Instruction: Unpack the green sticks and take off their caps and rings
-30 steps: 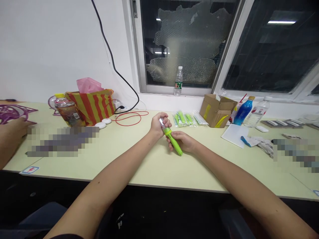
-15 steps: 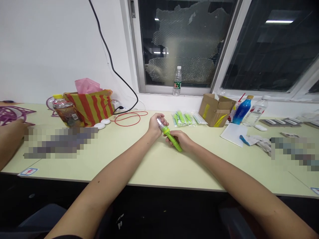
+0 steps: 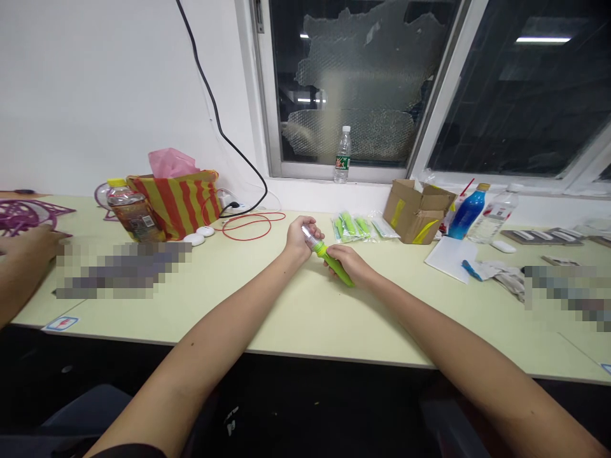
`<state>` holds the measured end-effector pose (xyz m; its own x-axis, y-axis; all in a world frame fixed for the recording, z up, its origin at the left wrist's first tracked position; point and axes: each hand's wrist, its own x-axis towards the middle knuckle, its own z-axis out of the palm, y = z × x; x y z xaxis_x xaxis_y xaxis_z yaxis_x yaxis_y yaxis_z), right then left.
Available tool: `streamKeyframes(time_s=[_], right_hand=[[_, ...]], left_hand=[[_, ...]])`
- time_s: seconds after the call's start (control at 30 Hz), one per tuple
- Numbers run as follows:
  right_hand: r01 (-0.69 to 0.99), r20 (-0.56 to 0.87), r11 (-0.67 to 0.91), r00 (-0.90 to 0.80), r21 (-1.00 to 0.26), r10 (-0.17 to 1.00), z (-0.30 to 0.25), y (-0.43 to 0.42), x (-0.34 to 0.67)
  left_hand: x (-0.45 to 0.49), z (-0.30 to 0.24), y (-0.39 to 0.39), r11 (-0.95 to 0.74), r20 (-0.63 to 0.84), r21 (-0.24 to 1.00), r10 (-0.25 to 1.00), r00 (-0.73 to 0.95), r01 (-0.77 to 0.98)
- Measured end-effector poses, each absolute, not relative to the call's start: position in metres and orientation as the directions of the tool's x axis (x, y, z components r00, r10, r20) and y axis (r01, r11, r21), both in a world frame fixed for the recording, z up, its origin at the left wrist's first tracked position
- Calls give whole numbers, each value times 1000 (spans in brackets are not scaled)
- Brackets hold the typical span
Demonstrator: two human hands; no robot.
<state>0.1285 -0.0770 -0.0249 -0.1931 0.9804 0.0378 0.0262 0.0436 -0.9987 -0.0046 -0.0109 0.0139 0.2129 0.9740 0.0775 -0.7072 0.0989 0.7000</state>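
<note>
A bright green stick-shaped tool (image 3: 342,273) with a clear, shiny cylinder at its far end is held above the table, tilted. My left hand (image 3: 300,240) wraps round the clear end, its fingers curled. My right hand (image 3: 352,262) grips the green handle near the collar, thumb along its upper side. I cannot make out the tool's exact kind. Past my hands, several green pieces in clear plastic bags (image 3: 352,226) lie near the wall.
A cardboard box (image 3: 415,213), a blue bottle (image 3: 468,213) and a glove (image 3: 496,273) are at right. At left stand a drink bottle (image 3: 136,213) and a striped bag (image 3: 184,207), beside a red cable (image 3: 252,226). Another person's hand (image 3: 35,248) touches a purple frame (image 3: 23,216).
My right hand has shifted up the green handle towards the collar, its fingers now closer to my left hand. The view has moved slightly.
</note>
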Motion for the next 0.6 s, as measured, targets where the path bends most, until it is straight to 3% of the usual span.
streamKeyframes(time_s=[0.17, 0.6], right_hand=[[256, 188, 211, -112, -943, 976, -30, -74, 135], [555, 358, 311, -24, -772, 933, -36, -71, 142]], left_hand=[[-8, 13, -5, 112, 62, 671, 977, 206, -732], [-21, 15, 9, 46, 44, 651, 994, 99, -758]])
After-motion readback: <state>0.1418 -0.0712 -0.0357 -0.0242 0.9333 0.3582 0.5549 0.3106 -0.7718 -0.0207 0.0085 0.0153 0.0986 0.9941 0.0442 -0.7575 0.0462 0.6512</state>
